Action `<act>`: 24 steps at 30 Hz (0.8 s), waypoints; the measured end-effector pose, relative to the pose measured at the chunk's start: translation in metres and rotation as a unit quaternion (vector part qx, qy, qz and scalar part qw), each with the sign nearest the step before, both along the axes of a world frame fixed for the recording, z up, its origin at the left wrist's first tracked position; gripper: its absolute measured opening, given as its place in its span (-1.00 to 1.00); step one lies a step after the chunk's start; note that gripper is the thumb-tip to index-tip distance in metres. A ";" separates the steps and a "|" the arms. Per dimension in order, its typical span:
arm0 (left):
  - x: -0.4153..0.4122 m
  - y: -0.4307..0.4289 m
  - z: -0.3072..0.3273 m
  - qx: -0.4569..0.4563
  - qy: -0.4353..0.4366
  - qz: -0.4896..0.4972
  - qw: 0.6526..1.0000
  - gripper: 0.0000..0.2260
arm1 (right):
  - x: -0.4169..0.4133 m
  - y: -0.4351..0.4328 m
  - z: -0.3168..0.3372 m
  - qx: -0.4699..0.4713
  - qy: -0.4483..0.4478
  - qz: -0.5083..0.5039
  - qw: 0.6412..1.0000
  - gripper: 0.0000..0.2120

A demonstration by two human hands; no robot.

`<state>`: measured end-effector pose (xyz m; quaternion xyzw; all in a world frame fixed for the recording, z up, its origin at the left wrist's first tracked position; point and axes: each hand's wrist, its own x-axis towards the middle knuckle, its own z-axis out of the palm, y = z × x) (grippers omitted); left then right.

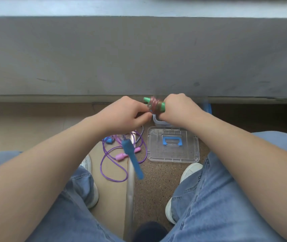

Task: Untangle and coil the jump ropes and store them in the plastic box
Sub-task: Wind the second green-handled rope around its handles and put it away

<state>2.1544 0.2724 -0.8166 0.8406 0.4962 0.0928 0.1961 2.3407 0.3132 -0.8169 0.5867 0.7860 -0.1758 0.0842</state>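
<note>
Furthest left, on the floor point(156, 180) between your feet, the purple jump rope point(114, 165) lies in loose, uncoiled loops with its pink handles point(121, 156) across them; that one is not yet dealt with. Your left hand point(127, 114) has its fingers curled and pinches the pinkish cord point(154, 103) just beside the bundle. Below that hand a blue handle point(133, 158) dangles, blurred; I cannot tell which rope it belongs to. Between your hands, the cord is wound in several turns round the green handles point(146, 99), so by my reading this coil is nearly finished. Under it the plastic box point(157, 121) shows only a corner; what it holds is hidden. Its clear lid point(188, 152) lies flat on the floor, off the box. Your right hand point(177, 107) is closed round the far end of the green handles; storing this rope, and coiling the purple one, remain.
</note>
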 end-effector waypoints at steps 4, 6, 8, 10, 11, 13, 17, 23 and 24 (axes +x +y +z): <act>-0.005 0.000 -0.002 0.067 0.031 -0.048 0.996 -0.57 | -0.004 -0.015 0.005 -0.118 -0.028 0.071 0.990 -0.79; -0.003 -0.001 -0.004 0.079 0.047 -0.057 0.994 -0.48 | -0.004 -0.019 0.006 -0.205 -0.012 0.098 0.974 -0.82; 0.000 -0.004 -0.005 0.088 0.047 -0.073 0.992 -0.44 | -0.002 -0.019 0.008 -0.285 0.010 0.121 0.951 -0.81; 0.004 -0.005 -0.004 0.090 0.034 -0.079 0.992 -0.44 | 0.000 -0.021 0.012 -0.340 0.023 0.136 0.930 -0.82; 0.006 -0.005 -0.003 0.082 0.025 -0.060 0.995 -0.42 | 0.000 -0.023 0.014 -0.360 0.027 0.145 0.921 -0.84; 0.004 0.001 -0.003 0.033 -0.009 0.028 0.999 -0.39 | -0.002 -0.029 0.018 -0.401 0.052 0.162 0.900 -0.81; -0.009 0.011 -0.005 -0.132 -0.059 0.170 0.975 -0.40 | -0.002 -0.036 0.028 -0.410 0.238 0.138 0.870 -0.80; 0.002 0.000 -0.018 -0.277 -0.157 0.157 0.935 -0.45 | 0.005 -0.011 0.021 -0.184 0.430 -0.076 0.880 -0.84; 0.003 -0.001 -0.019 -0.288 -0.173 0.154 0.929 -0.47 | 0.006 -0.006 0.015 -0.157 0.415 -0.117 0.889 -0.83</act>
